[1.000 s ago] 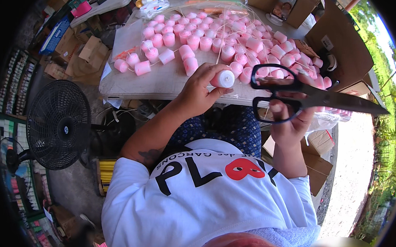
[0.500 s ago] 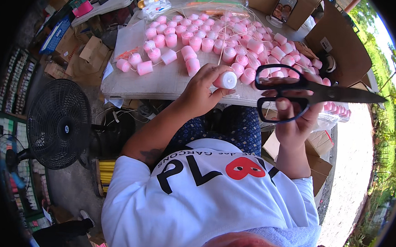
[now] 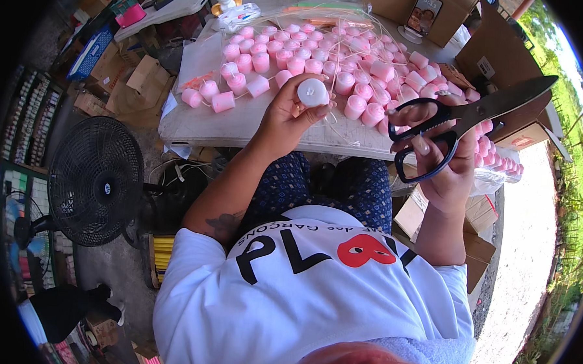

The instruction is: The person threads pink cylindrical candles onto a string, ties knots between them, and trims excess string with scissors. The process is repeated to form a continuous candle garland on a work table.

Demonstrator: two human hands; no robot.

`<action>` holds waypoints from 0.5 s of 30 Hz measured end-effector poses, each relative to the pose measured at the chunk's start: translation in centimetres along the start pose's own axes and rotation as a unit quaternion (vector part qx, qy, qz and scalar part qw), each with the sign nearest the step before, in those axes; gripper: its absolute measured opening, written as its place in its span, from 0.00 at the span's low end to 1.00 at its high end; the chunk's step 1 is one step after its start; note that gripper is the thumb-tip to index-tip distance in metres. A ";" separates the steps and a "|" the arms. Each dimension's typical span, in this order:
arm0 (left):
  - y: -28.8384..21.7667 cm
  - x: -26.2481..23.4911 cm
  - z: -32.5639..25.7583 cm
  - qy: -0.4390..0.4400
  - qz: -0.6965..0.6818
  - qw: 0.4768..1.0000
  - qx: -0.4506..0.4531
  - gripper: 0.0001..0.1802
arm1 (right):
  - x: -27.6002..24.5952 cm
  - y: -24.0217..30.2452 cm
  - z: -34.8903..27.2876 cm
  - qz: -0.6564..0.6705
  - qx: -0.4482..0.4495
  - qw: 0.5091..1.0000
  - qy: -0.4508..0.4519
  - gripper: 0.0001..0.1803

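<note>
Your left hand grasps a small white-ended cylinder between thumb and fingers, seen against the near part of the white-topped table. Its flat, circular end faces up toward you; its long axis runs nearly along your line of sight, so most of its side is hidden.

Your right hand grips large scissors with dark metal blades and dark blue looped handles, well apart from the cylinder. Their long axis slants, the tips pointing rightward and away from you.

Beyond your hands, many short pink cylinders crowd the table, many standing upright, others lying on their sides. A round black fan stands to your left.
</note>
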State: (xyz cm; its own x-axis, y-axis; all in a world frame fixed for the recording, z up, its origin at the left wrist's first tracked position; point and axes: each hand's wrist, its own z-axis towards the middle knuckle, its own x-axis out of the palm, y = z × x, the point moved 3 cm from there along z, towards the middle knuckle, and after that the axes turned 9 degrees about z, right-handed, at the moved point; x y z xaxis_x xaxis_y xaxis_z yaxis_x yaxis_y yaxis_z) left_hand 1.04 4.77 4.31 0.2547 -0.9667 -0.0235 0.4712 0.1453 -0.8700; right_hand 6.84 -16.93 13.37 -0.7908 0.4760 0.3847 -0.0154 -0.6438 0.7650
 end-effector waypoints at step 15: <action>0.4 -1.6 -0.5 -0.080 -0.274 0.957 -0.055 0.36 | 0.7 -11.9 -4.3 0.057 0.334 0.927 0.160 0.31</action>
State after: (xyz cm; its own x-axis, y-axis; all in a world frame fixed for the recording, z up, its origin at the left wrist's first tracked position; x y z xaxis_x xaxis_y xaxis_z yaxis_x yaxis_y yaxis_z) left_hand 0.35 6.31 3.72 0.1257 -0.8458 0.5185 0.4806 -0.4053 -0.7776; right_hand 3.83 -11.56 2.33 -0.9068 0.1574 0.3909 0.3768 -0.1128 0.9194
